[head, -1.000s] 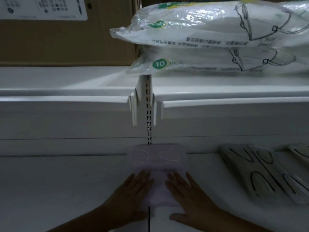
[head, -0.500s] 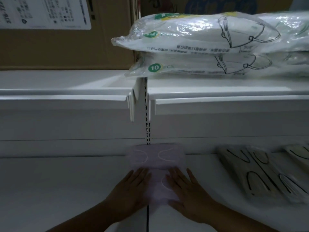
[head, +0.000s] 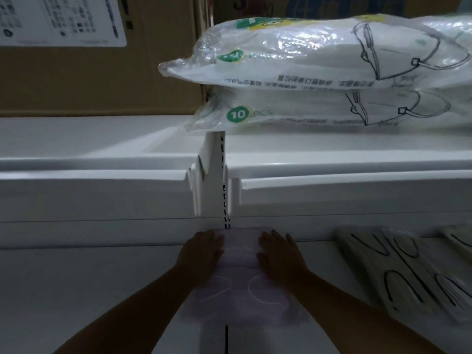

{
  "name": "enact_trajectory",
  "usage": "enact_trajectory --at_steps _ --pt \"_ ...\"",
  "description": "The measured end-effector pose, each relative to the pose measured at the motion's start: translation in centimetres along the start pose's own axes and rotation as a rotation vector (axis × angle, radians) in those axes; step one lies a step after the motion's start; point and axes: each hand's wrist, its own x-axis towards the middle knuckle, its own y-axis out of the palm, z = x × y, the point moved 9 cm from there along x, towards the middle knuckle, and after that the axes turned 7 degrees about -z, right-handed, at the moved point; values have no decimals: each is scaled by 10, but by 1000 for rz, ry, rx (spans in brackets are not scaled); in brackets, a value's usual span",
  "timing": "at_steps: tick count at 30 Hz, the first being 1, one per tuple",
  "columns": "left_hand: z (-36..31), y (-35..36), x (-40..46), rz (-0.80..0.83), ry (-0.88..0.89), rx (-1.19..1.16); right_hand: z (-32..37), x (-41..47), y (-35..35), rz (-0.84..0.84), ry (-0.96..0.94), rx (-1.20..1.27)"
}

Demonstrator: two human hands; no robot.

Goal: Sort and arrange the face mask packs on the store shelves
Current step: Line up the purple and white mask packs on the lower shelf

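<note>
The lower mask pack (head: 319, 112) on the upper shelf (head: 332, 159) carries a green circle with "10", followed by "pcs". The upper mask pack (head: 306, 52) bears a line of upside-down print, too blurred to read. The white label (head: 61, 20) on the cardboard box (head: 102, 77) is illegible.

The two top packs (head: 319, 52) at 1 o'clock are clear, glossy, crinkled plastic film over white cloth-like masks. The shelves (head: 102, 195) look like smooth white painted metal with a dull sheen. The lilac pack (head: 240, 290) at 6 o'clock is soft-looking, in thin film. The packs (head: 408, 272) at 4 o'clock are filmy too. The box (head: 102, 80) at 11 o'clock is matt brown cardboard with a white paper label (head: 61, 19).
</note>
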Motion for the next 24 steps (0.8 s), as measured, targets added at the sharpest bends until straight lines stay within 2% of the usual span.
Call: enact_trajectory --at_steps 3,7,11,15,19,24 --pt "-6 -24 0 -92 31 -25 5 4 -19 -129 -15 -22" --pt "-16 -96 -13 -452 185 -58 15 -5 -74 -386 -39 -42" --pt "-23 -113 -49 -491 275 -43 26 -48 -103 -539 -160 0" --pt "-43 -72 -97 -348 331 -65 45 -98 -66 -380 -263 -33" --pt "-53 -43 -121 -258 303 7 49 -122 -23 -218 -254 -107" --pt "-65 -27 -122 -117 348 31 53 -121 -14 -77 -260 -87"
